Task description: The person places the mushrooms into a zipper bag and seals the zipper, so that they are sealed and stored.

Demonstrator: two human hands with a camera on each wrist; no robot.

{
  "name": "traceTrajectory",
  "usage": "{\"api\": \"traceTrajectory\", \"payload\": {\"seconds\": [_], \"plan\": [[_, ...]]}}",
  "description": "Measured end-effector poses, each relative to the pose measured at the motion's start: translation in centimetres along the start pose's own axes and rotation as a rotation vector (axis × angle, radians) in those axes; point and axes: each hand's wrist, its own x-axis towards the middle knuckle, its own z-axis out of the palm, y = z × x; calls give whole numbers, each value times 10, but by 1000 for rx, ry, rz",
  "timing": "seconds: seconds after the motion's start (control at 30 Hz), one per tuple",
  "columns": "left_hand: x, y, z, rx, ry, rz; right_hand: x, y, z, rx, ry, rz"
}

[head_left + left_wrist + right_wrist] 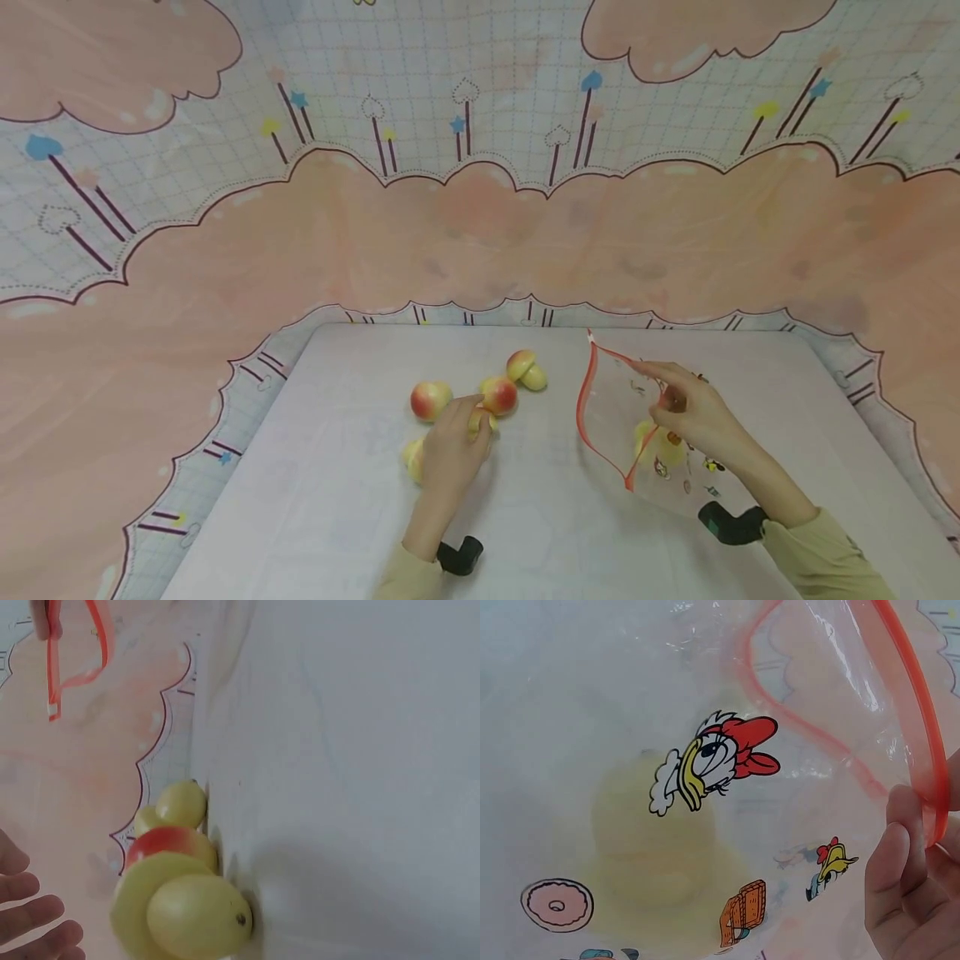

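My left hand [453,442] reaches down over a yellow mushroom-shaped piece [483,419] on the table, partly hiding it. In the left wrist view its fingers [34,919] are spread, beside a mushroom-shaped piece [199,916] with a dark spot on its end. Around that hand lie a red-and-yellow piece [431,401], another [500,395], a mushroom-shaped one [527,369] and a yellow one [412,460]. My right hand [693,412] pinches the red zip edge of a clear printed zip bag [555,787], whose mouth gapes toward the left. Inside shows a blurred yellow piece [652,855].
A white table [337,517] lies beneath everything. Behind it hangs a cloud-patterned cloth [480,242]. A black band with a block sits on the left wrist [461,556] and another on the right [731,525].
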Motion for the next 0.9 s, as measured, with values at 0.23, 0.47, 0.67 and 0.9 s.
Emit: {"api": "traceTrajectory", "payload": {"seconds": [0.23, 0.47, 0.67, 0.9], "plan": [[-4, -17, -12, 26, 13, -54, 1, 2, 1, -1, 1, -6], [-12, -35, -17, 57, 53, -71, 1, 2, 1, 9, -5, -5], [-18, -42, -23, 71, 63, -102, 2, 3, 1, 4, -4, 0], [-24, -49, -30, 72, 36, -132, 2, 5, 3, 2, -1, -13]]}}
